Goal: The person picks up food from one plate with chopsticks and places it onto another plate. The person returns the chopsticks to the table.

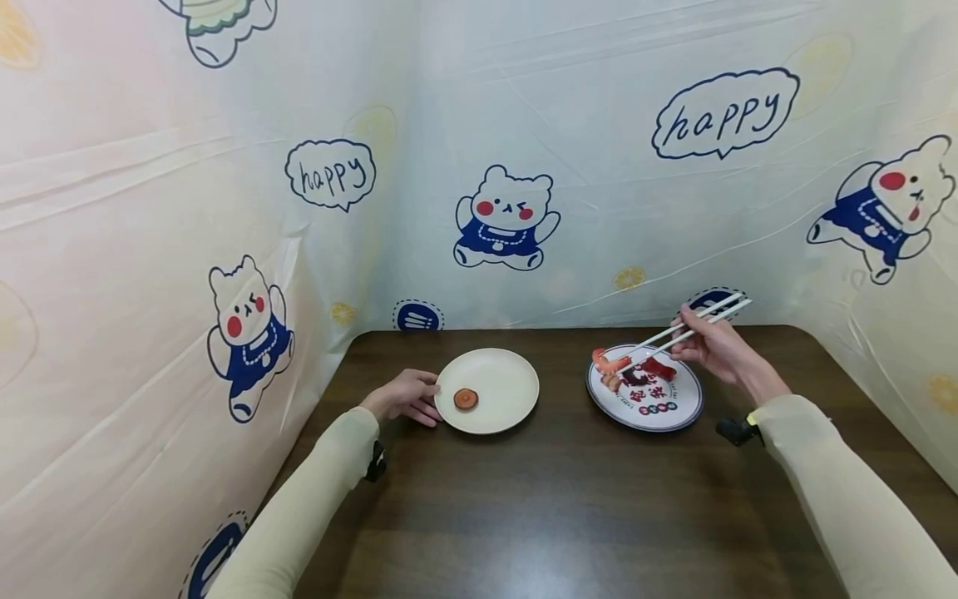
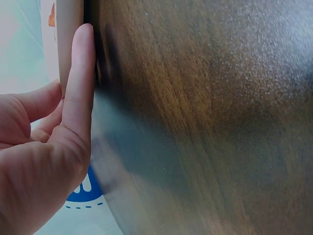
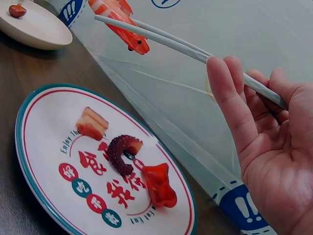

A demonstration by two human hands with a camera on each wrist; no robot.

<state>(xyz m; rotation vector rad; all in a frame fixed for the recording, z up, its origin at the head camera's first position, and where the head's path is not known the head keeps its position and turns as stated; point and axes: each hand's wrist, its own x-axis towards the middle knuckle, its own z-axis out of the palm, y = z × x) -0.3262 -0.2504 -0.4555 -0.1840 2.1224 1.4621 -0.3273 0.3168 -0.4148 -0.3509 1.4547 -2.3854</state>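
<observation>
My right hand (image 1: 717, 343) holds a pair of white chopsticks (image 1: 696, 326). Between their tips hangs an orange-and-white shrimp (image 3: 120, 24), above the printed plate's left side in the head view. On that blue-rimmed plate (image 3: 44, 122) lie a dark tentacle piece (image 3: 120, 154), a tan block-shaped piece (image 3: 92, 123) and a glossy red piece (image 3: 160, 185). My left hand (image 1: 407, 398) holds the left rim of a cream plate (image 1: 505, 391); one finger lies straight along its outer side in the left wrist view. A round brown mushroom-like piece (image 1: 466, 399) rests on the cream plate.
Both plates stand apart near the back edge of a dark wooden table (image 1: 524, 499). A pale curtain (image 1: 419, 208) printed with bears and lettering rises behind and along both sides. Dark wrist devices (image 1: 737, 430) sit beneath the sleeves.
</observation>
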